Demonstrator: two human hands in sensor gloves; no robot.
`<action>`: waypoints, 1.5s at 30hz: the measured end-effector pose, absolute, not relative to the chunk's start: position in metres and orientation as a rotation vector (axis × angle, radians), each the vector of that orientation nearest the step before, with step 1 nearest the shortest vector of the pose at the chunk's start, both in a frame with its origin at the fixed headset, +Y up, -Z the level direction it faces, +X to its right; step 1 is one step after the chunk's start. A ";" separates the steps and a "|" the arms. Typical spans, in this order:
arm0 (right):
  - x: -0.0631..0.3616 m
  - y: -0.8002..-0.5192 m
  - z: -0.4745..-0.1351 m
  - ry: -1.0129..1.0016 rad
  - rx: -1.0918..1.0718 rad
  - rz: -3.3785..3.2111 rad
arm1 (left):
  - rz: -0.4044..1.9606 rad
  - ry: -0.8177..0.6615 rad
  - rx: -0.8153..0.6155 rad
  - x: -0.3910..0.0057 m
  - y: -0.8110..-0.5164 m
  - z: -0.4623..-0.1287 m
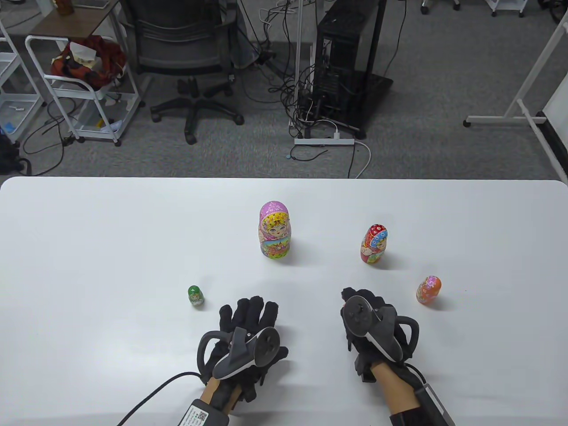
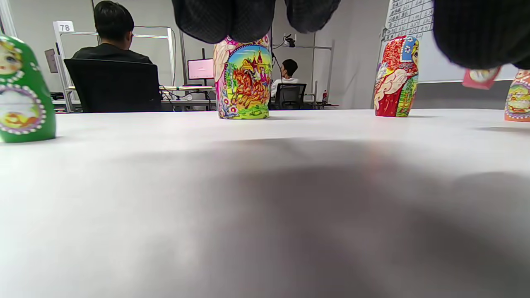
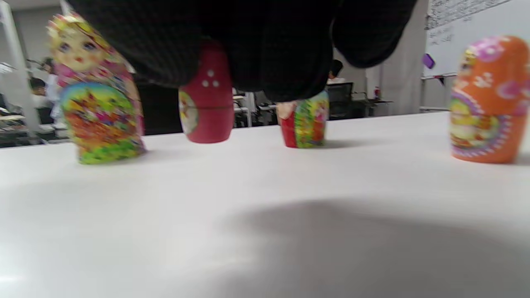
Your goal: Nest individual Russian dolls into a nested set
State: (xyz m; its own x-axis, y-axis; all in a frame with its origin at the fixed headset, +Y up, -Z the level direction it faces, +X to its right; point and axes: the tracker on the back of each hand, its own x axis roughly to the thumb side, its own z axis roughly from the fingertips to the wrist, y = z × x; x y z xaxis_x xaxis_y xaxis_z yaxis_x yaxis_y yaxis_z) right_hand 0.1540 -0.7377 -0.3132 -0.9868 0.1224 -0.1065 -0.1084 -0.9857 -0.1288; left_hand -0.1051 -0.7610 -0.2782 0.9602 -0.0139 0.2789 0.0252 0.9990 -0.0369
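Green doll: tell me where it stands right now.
In the table view the green doll stands upright on the table's left half, just left of the left hand and nearer the person than the pink doll.

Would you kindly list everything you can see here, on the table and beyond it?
table: one, white, fills the lower table view.
large doll: one, pink-headed, upright mid-table.
red doll: one, red, upright, right of the large doll.
orange doll: one, orange, upright, right of the right hand.
green doll: one, green, upright, left of the left hand.
crimson doll: one, crimson, under the right hand's fingers, apparently off the table.
office chair: one, black, on the floor beyond.
computer tower: one, black, on the floor beyond.
left hand: black glove, flat, holding nothing.
right hand: black glove, holds the crimson doll.
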 end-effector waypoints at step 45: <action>0.090 -0.756 -0.304 0.398 0.502 2.975 | 0.402 0.387 -0.291 -0.263 -0.782 -0.369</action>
